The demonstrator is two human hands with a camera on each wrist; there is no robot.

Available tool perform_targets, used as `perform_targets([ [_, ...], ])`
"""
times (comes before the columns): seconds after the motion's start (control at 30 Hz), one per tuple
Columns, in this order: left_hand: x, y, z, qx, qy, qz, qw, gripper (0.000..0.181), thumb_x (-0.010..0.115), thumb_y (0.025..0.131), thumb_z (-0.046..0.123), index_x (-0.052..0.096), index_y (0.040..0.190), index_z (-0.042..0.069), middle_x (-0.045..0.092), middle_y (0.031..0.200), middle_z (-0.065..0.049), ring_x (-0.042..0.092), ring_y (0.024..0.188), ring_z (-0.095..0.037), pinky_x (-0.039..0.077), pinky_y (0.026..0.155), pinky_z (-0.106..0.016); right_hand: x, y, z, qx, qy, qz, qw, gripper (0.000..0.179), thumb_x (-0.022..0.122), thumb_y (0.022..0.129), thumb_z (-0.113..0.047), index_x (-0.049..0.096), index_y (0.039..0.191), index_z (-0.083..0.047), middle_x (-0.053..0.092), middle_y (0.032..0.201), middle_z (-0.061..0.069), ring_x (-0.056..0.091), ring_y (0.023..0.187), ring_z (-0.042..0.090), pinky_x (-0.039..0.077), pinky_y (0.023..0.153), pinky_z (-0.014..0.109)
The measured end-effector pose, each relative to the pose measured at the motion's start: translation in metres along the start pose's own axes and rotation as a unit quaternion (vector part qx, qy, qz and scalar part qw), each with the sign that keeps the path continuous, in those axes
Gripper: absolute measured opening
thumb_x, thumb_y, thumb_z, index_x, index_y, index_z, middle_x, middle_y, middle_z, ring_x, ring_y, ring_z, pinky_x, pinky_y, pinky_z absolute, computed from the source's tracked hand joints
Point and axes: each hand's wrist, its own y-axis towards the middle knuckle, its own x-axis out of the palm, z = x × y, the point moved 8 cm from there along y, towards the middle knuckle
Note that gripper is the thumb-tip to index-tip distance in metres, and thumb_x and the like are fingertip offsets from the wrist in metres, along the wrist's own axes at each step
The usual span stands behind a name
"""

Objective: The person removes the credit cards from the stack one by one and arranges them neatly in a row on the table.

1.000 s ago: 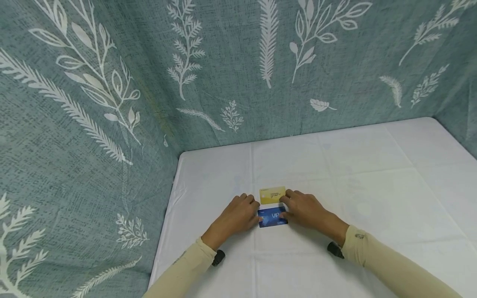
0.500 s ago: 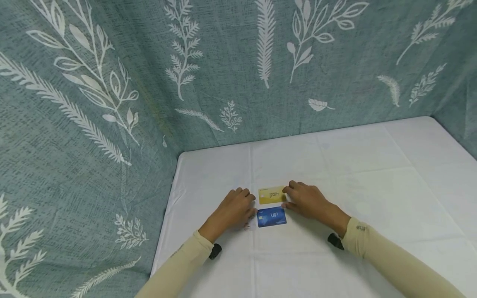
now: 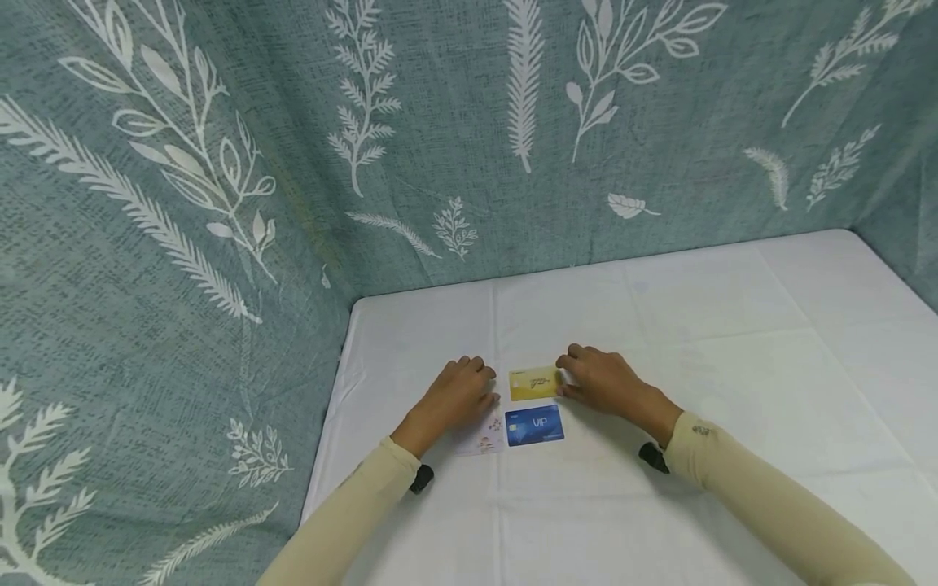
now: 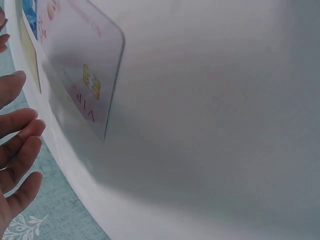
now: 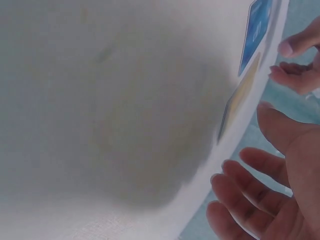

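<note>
Cards are what your hands are working at, three of them, lying flat a little below the centre of the head view. Yellow card [image 3: 532, 382] sits highest, blue card [image 3: 534, 426] just below it with a narrow strip of cloth between, and white card [image 3: 479, 438] just left of the blue one; whether those two touch, you cannot tell.

Your left hand [image 3: 462, 393] covers the upper left of the white card from above, its grip apart and holding nothing, fingers loosely bent. Your right hand [image 3: 599, 381] hovers at the right edge of the yellow card, its grip also apart and, by the right wrist view, clear of it.

The step in hand looks like placing or straightening the cards, with the fingers lifted off them. Any next touch would call for flat, light fingertips: thin cards should slide readily, and one nudge could spoil the line.

The cards look like stiff, smooth plastic with rounded corners; the blue reads VIP, and the white carries pink sprigs and a gold chip [image 4: 91, 81]. Under them, the bench [image 3: 696, 358] wears white cloth with soft fold lines. Across the top and left of the frame hangs a teal curtain [image 3: 454, 138], coarse in weave and printed with pale leaves.
</note>
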Motion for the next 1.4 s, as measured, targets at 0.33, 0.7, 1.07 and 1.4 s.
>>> perform_targets([
  [0.33,0.003,0.015,0.001,0.018,-0.014,-0.013,0.9997,0.043,0.061,0.09,0.042,0.063,0.118,0.008,0.061,0.107,-0.006,0.056,0.092,-0.02,0.047,0.08,-0.035,0.008,0.014,0.001,0.001,0.008,-0.021,0.9997,0.05,0.076,0.078,-0.041,0.065,0.112,-0.006,0.058,0.092,0.004,0.053,0.072,0.013,0.044,0.054,0.027],
  [0.7,0.015,0.025,0.007,0.026,-0.023,-0.047,0.9983,0.05,0.059,0.089,0.049,0.061,0.12,0.009,0.059,0.109,-0.005,0.054,0.094,-0.019,0.046,0.083,-0.036,0.019,0.022,0.003,0.011,0.0,-0.068,0.9976,0.053,0.074,0.077,-0.046,0.063,0.113,-0.008,0.056,0.09,0.004,0.052,0.07,0.013,0.043,0.054,0.027],
  [1.07,0.018,0.031,0.009,0.017,-0.054,-0.068,0.9961,0.056,0.061,0.086,0.052,0.058,0.122,0.009,0.055,0.113,-0.005,0.052,0.094,-0.017,0.045,0.086,-0.035,0.018,0.024,0.003,-0.005,-0.003,-0.052,0.9986,0.059,0.074,0.073,-0.054,0.064,0.108,-0.008,0.052,0.085,0.001,0.047,0.067,0.012,0.04,0.05,0.026],
  [1.4,0.018,0.033,0.012,0.036,-0.042,-0.052,0.9971,0.054,0.063,0.086,0.05,0.058,0.121,0.009,0.054,0.109,-0.004,0.049,0.089,-0.015,0.046,0.081,-0.031,0.022,0.026,0.005,-0.005,-0.009,-0.056,0.9984,0.06,0.074,0.073,-0.055,0.063,0.109,-0.008,0.051,0.086,0.002,0.046,0.068,0.012,0.039,0.051,0.025],
])
